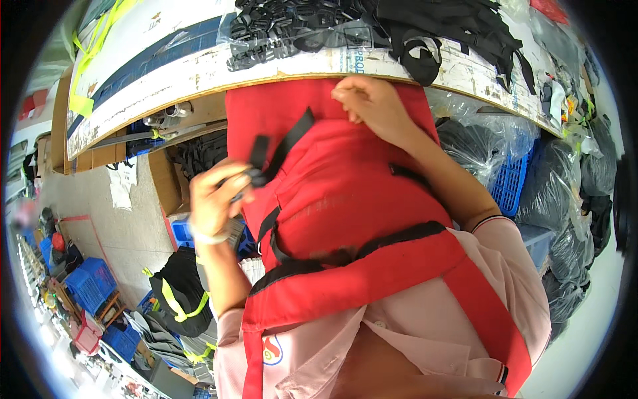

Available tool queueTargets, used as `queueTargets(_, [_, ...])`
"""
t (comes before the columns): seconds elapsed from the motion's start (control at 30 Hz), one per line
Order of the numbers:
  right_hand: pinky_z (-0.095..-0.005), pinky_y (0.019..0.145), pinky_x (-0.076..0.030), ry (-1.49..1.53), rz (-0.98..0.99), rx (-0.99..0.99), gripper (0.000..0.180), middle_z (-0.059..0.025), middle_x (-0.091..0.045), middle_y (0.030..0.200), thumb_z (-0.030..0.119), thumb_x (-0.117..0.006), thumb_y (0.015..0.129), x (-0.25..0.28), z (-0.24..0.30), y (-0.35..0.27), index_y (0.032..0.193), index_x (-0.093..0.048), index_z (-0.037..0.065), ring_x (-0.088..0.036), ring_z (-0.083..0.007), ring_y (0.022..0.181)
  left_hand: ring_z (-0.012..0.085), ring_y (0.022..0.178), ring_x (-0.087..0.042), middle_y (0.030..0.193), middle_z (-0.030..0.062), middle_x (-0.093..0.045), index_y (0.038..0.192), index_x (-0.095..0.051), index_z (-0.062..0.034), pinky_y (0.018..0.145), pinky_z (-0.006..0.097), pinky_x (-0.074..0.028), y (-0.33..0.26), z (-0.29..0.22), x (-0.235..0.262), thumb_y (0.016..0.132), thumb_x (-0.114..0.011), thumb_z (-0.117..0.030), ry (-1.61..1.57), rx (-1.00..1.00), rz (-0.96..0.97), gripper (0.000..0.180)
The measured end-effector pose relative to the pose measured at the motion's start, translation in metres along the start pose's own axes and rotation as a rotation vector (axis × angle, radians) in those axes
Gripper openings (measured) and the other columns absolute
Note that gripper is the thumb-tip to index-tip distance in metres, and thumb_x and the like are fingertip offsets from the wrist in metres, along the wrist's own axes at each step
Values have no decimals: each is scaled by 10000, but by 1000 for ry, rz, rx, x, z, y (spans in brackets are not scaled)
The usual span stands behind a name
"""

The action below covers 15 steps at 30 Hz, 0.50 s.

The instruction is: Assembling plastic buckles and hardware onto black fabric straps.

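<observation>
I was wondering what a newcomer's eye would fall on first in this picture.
Probably the bright red garment, filling the centre up to the edge of the white worktable. Next comes the black webbing strap in the left hand, then the black plastic buckles heaped at upper middle.

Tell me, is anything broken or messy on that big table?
Yes, the white worktable looks worn: its surface near the front edge is scuffed, with dark flecks showing. A black strap loop droops over that edge, while most of the black straps lie in a pile on top.
</observation>
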State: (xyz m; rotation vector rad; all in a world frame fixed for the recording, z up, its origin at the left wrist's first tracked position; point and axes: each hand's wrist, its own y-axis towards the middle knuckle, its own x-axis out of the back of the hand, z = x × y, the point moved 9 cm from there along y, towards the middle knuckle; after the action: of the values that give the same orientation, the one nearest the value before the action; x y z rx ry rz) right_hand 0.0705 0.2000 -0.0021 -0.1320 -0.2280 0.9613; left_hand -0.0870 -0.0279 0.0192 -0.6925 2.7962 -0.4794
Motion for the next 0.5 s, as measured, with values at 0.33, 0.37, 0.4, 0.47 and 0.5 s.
queueTargets(0.33, [-200, 624, -448, -519, -575, 254, 103, 20, -599, 726, 119, -650, 865, 155, 55, -13, 926, -663, 37, -514, -42, 655, 207, 1081, -585, 1190, 129, -603, 1235, -544, 8, 835, 294, -494, -35, 58, 154, 895, -547, -14, -491, -151, -568, 340])
queueTargets(0.37, [-202, 626, -452, -549, -552, 286, 101, 16, -603, 729, 113, -654, 860, 149, 63, -10, 926, -663, 38, -522, -47, 655, 215, 1104, -570, 1232, 126, -578, 1248, -533, 10, 849, 289, -485, -24, 65, 138, 853, -531, 47, -531, -131, -503, 396])
queueTargets(0.4, [-219, 620, -460, -584, -572, 359, 105, 7, -622, 737, 115, -661, 850, 148, 65, -5, 921, -663, 39, -547, -61, 659, 218, 1113, -568, 1244, 124, -572, 1255, -528, 13, 846, 280, -483, -7, 64, 113, 811, -527, 82, -549, -114, -415, 449])
queueTargets(0.47, [-263, 696, -476, -897, -638, 598, 135, -18, -630, 777, 105, -666, 832, 132, 87, 12, 958, -666, 56, -578, -140, 736, 212, 1096, -582, 1251, 123, -570, 1266, -518, 23, 829, 271, -483, 20, 61, 66, 753, -525, 113, -582, -99, -215, 521])
queueTargets(0.5, [-306, 772, -492, -1219, -696, 831, 181, -43, -637, 817, 95, -670, 814, 105, 104, 9, 994, -669, 74, -609, -218, 813, 216, 1082, -592, 1258, 128, -566, 1270, -515, 29, 814, 267, -488, 32, 59, 44, 736, -520, 132, -608, -75, -141, 544])
